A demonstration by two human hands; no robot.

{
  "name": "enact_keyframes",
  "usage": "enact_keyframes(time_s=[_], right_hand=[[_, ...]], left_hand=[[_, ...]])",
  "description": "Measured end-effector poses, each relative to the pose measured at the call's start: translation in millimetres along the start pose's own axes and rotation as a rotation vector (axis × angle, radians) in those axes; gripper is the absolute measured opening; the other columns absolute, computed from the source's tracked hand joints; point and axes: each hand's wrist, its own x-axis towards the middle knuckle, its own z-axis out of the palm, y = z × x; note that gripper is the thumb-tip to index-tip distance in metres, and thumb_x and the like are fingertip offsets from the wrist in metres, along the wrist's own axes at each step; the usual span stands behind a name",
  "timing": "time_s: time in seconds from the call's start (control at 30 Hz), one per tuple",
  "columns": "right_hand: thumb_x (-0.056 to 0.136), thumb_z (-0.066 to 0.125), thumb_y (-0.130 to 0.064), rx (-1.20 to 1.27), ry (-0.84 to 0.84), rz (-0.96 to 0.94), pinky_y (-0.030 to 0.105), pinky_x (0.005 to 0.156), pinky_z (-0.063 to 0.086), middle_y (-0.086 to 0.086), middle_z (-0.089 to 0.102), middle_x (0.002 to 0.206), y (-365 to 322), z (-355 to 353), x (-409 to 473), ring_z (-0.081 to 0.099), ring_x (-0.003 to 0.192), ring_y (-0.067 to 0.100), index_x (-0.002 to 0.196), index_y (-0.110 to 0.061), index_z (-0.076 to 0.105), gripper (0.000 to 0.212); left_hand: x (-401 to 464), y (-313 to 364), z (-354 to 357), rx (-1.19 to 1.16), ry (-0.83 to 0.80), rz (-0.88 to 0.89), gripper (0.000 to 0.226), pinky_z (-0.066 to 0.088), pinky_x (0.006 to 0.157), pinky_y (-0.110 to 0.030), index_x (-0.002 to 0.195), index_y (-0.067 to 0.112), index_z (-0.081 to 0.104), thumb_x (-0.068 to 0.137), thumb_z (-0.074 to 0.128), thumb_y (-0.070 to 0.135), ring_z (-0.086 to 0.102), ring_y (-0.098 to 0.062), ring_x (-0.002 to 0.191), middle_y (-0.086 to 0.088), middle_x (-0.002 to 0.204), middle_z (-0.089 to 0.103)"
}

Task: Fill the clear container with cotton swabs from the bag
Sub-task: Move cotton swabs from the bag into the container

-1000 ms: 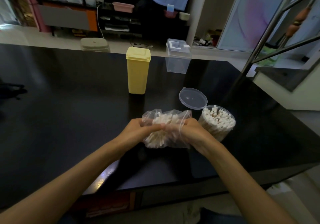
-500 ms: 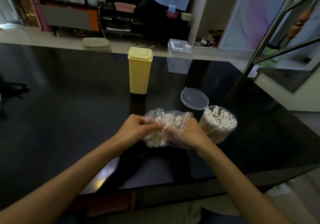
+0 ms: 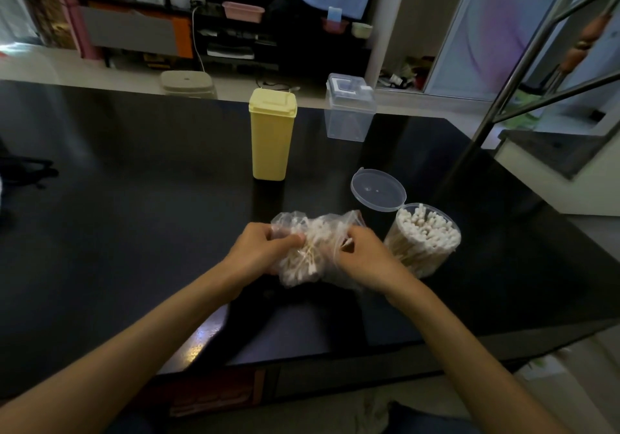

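Cotton swabs (image 3: pixel 302 255) should leave the bag (image 3: pixel 318 249), pinched by both hands' grip, in small bunches toward the nearly full clear container (image 3: pixel 423 239) beside it.

No readable text, labels, brands or numbers anywhere. The yellow flip-top container (image 3: pixel 272 134) is plain; the clear box (image 3: pixel 349 108) just right of it and the clear round tub of cotton swabs (image 3: pixel 423 238) nearer than it show no print. Shelf items beyond it are too blurred to read.
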Motion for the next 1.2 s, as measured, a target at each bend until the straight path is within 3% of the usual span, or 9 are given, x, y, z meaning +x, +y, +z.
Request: enact_keyframes(time_s=[0.17,0.3,0.47,0.6,0.73,0.83,0.9,1.1,1.2], right_hand=[[0.080,0.053,-0.037,-0.019,0.020,-0.117,0.043,0.093,0.050,0.003,0.065,0.109,-2,8,3,0.062,0.104,0.019,0.108,-0.016,0.064,0.037],[0.093,0.049,-0.026,-0.215,0.084,-0.057,0.042,0.091,0.047,0.010,0.063,0.115,1,3,3,0.060,0.106,0.027,0.116,-0.010,0.057,0.029],[0.097,0.042,-0.037,-0.230,0.039,-0.143,0.043,0.093,0.046,0.002,0.060,0.123,-5,-1,-3,0.058,0.110,0.023,0.114,-0.018,0.055,0.028],[0.095,0.051,-0.030,-0.093,0.049,-0.155,0.036,0.080,0.050,-0.001,0.065,0.096,-7,-5,-3,0.062,0.090,0.016,0.095,-0.014,0.059,0.019],[0.096,0.047,-0.019,0.081,0.058,0.059,0.032,0.067,0.048,0.005,0.061,0.070,-5,-8,2,0.059,0.068,0.018,0.080,-0.009,0.062,0.024],[0.096,0.039,-0.022,-0.095,0.031,0.132,0.046,0.085,0.052,0.019,0.067,0.097,2,-6,5,0.064,0.091,0.033,0.095,0.001,0.061,0.032],[0.096,0.035,-0.017,-0.234,0.025,0.142,0.039,0.088,0.048,0.017,0.062,0.115,0,0,4,0.058,0.104,0.034,0.108,-0.001,0.058,0.030],[0.093,0.043,-0.016,-0.531,0.065,-0.004,0.042,0.082,0.049,0.015,0.059,0.117,2,12,3,0.058,0.105,0.036,0.122,-0.010,0.047,0.030],[0.098,0.037,-0.025,-0.481,0.172,-0.115,0.040,0.076,0.044,0.016,0.057,0.118,1,7,1,0.057,0.103,0.039,0.110,-0.008,0.045,0.022]], left_hand=[[-4,5,10,-0.059,-0.062,0.010,0.016,0.055,0.062,-0.026,0.088,0.002,0.069,0.089,0.063,0.016,0.067,-0.013,0.067,-0.011,0.079,0.070],[-3,6,7,-0.108,-0.035,-0.041,0.016,0.050,0.048,-0.020,0.086,0.003,0.068,0.091,0.060,0.015,0.065,-0.007,0.056,-0.006,0.072,0.068],[-5,10,2,-0.192,-0.031,-0.105,0.013,0.051,0.048,-0.021,0.093,0.003,0.066,0.090,0.060,0.014,0.068,-0.012,0.066,-0.008,0.080,0.070],[-4,14,0,-0.210,-0.020,-0.115,0.009,0.054,0.054,-0.024,0.092,0.008,0.065,0.090,0.060,0.015,0.068,-0.015,0.074,-0.008,0.085,0.070],[-9,17,5,-0.178,-0.074,-0.091,0.017,0.055,0.059,-0.025,0.091,0.007,0.068,0.091,0.060,0.022,0.068,-0.015,0.073,-0.009,0.085,0.071],[-15,19,11,-0.148,-0.147,-0.090,0.020,0.055,0.059,-0.021,0.093,0.009,0.069,0.084,0.069,0.027,0.071,-0.011,0.074,-0.004,0.083,0.074],[-15,16,13,-0.086,-0.136,-0.053,0.018,0.052,0.056,-0.017,0.093,0.006,0.070,0.080,0.073,0.018,0.070,-0.008,0.068,-0.006,0.081,0.074],[-14,14,14,-0.123,-0.091,0.042,0.012,0.052,0.057,-0.014,0.094,0.007,0.068,0.083,0.069,0.009,0.070,-0.005,0.068,0.000,0.078,0.073],[-11,15,12,-0.153,-0.049,0.011,0.009,0.053,0.055,-0.017,0.093,0.005,0.068,0.085,0.067,0.010,0.069,-0.006,0.065,-0.004,0.078,0.072]])
